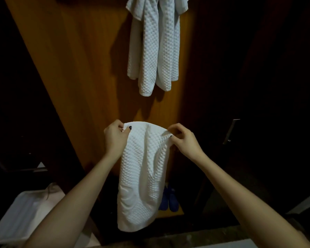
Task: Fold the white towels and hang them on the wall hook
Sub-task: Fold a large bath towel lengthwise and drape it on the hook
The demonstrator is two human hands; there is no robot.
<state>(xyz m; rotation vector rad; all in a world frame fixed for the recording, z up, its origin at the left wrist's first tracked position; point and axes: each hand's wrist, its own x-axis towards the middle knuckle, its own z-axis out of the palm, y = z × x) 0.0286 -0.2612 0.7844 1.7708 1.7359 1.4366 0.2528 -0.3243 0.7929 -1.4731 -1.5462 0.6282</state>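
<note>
- Towel (pixel 141 176), white with a waffle weave, hangs doubled lengthwise from its top edge, held up in front of a wooden panel (pixel 75 72); its lower end dangles free below both wrists.
- Left hand (pixel 115 138) grips the towel's upper left corner, with the thumb laid across the near face and the fingers wrapped behind the cloth.
- Right hand (pixel 184 140) pinches the upper right corner between thumb and forefinger, with the other fingers curled loosely above.
- Both hands sit level at the top edge, close together, so the cloth between them arches up slightly.
- Both forearms reach forward and upward from the bottom corners, bare to the elbow.
- Hung towels (pixel 154 45) of the same weave drape against the panel well above the hands.
- Blue shoes (pixel 169 201) stand on the floor just behind the held towel's lower right side.
- White tub (pixel 16 221) sits at lower left; a metal door handle (pixel 231 130) shows in the dark at right.
</note>
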